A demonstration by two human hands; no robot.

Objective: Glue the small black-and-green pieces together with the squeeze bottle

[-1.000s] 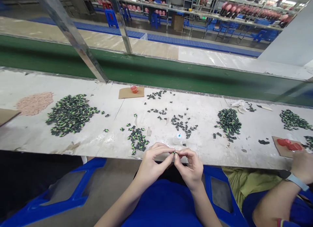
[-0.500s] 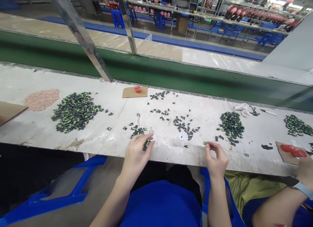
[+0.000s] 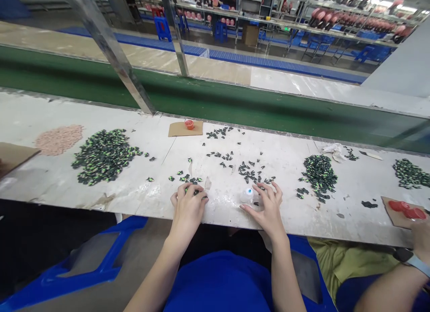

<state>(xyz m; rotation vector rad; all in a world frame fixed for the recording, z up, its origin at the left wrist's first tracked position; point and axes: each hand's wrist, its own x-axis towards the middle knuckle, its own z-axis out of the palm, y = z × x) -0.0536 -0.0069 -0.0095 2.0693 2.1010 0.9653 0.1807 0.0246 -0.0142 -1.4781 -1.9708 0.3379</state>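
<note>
My left hand [image 3: 188,206] is over the near edge of a small cluster of dark green pieces [image 3: 193,180], its fingers curled down; small dark pieces show at its fingertips, but whether it grips one is unclear. Beside a small white bottle [image 3: 247,196] with a blue tip, my right hand [image 3: 268,206] has its thumb and fingers spread, with nothing visibly held. Loose black pieces [image 3: 248,172] lie just beyond the bottle. A heap of dark and bright green pieces [image 3: 318,175] sits farther right, and a larger heap [image 3: 104,156] is on the left.
A pink heap [image 3: 59,139] lies far left. Near the back edge, cardboard [image 3: 176,129] bears a red cup [image 3: 189,124]. At right are a white cloth [image 3: 333,151], another green heap [image 3: 411,173], red cups on cardboard and a person's arm [image 3: 396,280]. A metal post [image 3: 114,56] rises behind the table.
My right hand has moved left from near the right heap to the bottle, and its pinch has opened. My left hand's fingers have curled down over the small cluster.
</note>
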